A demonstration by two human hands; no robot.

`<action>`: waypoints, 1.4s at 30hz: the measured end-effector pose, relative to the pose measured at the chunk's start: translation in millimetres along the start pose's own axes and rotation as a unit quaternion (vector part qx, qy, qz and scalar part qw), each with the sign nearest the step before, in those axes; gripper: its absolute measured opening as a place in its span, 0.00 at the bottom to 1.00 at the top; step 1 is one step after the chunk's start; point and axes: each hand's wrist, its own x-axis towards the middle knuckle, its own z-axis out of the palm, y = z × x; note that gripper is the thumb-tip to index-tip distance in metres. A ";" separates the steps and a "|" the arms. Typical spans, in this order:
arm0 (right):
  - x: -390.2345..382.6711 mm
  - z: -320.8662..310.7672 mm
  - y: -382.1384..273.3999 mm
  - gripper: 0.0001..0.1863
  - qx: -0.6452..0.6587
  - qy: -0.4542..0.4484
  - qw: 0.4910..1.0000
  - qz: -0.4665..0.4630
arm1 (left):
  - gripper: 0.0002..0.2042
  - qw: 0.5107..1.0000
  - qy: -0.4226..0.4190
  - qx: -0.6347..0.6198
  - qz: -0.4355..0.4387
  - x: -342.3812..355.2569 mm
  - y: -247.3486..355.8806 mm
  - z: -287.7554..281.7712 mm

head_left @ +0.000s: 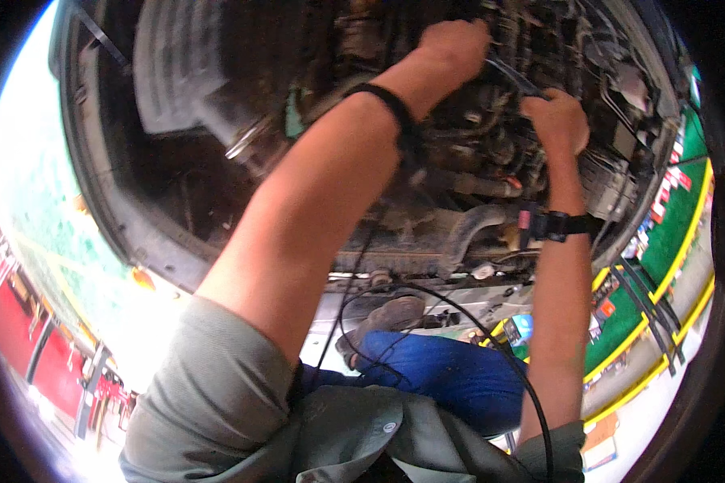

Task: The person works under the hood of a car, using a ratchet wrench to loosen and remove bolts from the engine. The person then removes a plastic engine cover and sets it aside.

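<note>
My right hand [557, 121] is closed around the near end of a dark, bar-shaped metal hand tool [514, 76], which looks like a wrench. The tool slants up and left over the engine [491, 121] of a vehicle. At its far end my left hand [457, 47] is curled closed, deep in the engine bay. The back of that hand hides its fingers, so what they grip does not show. Hoses, brackets and grimy metal parts surround both hands. Each forearm wears a black strap, and a black cable [491, 332] hangs down in front of me.
A ribbed dark plastic housing [177, 68] and a metal clamp [251, 138] lie left of my forearm. The bay's front edge [379, 280] runs across before me. On the right stand green shelves with yellow edges [660, 294]; a red cabinet [36, 330] is at far left.
</note>
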 end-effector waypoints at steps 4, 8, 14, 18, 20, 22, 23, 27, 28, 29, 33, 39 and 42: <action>3.5 6.5 8.8 0.33 0.011 -0.021 1.000 0.003 | 0.35 0.997 -0.070 0.023 -0.019 -38.5 -8.4 -28.0; 3.3 5.1 11.2 0.34 -0.036 -0.044 0.998 -0.031 | 0.34 0.993 0.085 -0.040 -0.071 -68.8 -75.6 -100.2; -6.8 -15.1 -18.6 0.28 -0.091 0.089 0.962 -0.242 | 0.24 0.918 0.346 0.188 -0.039 -93.5 -197.1 -194.0; -0.8 -17.4 -85.0 0.17 -0.061 -0.046 0.950 -0.304 | 0.19 0.899 0.331 0.287 -0.016 -93.8 -236.2 -180.4; 10.8 -16.5 -114.1 0.17 -0.091 -0.143 0.945 -0.280 | 0.18 0.910 0.319 0.263 -0.033 -94.5 -240.3 -178.4; 22.6 -10.3 -134.2 0.16 -0.142 -0.199 0.935 -0.257 | 0.18 0.917 0.306 0.250 -0.050 -94.8 -235.4 -181.5; 25.6 -3.9 -140.6 0.15 -0.167 -0.226 0.928 -0.244 | 0.19 0.921 0.294 0.249 -0.059 -95.7 -230.8 -184.7; 28.0 18.8 -126.0 0.12 -0.138 -0.070 0.942 -0.298 | 0.06 0.918 0.367 0.148 0.004 -104.3 -206.5 -188.4; 28.7 20.3 -118.3 0.13 -0.121 -0.040 0.939 -0.319 | 0.07 0.921 0.360 0.150 -0.010 -105.3 -201.8 -187.8; 29.5 19.7 -111.8 0.14 -0.123 -0.030 0.941 -0.315 | 0.07 0.922 0.353 0.154 -0.023 -106.9 -198.2 -188.2; 29.4 -6.3 -98.0 0.14 -0.057 -0.018 0.943 -0.326 | 0.08 0.918 0.367 0.152 -0.016 -109.7 -190.6 -189.1; 12.3 -76.4 -106.2 0.15 -0.054 -0.044 0.951 -0.300 | 0.09 0.917 0.369 0.155 -0.008 -108.1 -189.7 -190.1; 2.9 -115.2 -113.3 0.12 -0.040 -0.040 0.956 -0.287 | 0.09 0.915 0.372 0.157 -0.006 -109.7 -190.1 -188.9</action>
